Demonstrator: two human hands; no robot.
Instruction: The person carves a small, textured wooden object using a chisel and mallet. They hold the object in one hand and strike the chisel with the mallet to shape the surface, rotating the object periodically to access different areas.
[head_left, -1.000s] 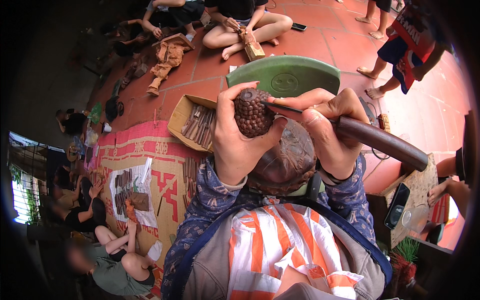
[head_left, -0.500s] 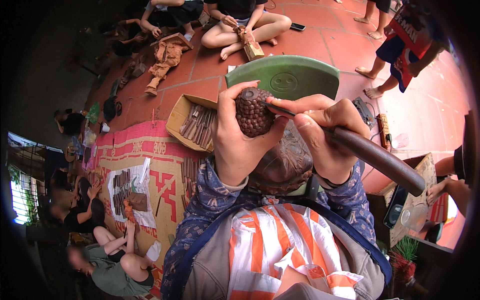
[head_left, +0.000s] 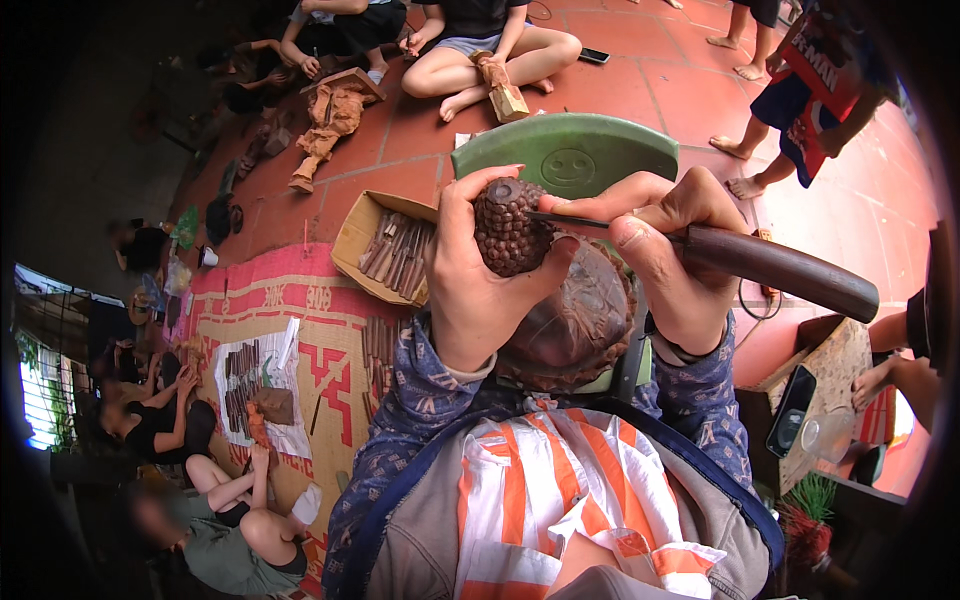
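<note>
A dark brown carved wooden statue (head_left: 572,325) stands upright in front of my lap. Its knobbly, curl-covered head (head_left: 512,228) is clasped by my left hand (head_left: 478,295), with the fingers along its left side and the thumb across the near side. My right hand (head_left: 675,262) grips a carving chisel (head_left: 785,272) with a dark, rounded wooden handle. The chisel's thin metal blade points left, its tip at the right side of the knobs. My right index finger and thumb lie along the blade. My hands partly hide the statue's upper part.
Behind the statue is a green plastic chair back (head_left: 565,150). A cardboard box (head_left: 385,250) of chisels stands to the left, beside a patterned mat (head_left: 270,290) with more tools on paper. At right, a phone (head_left: 792,410) lies on a wooden box (head_left: 845,365). Other people sit carving around me.
My right hand has shifted slightly right, and the chisel handle lies flatter, its end farther right. My left hand stays on the head. The person opposite has moved one hand away from their carving.
</note>
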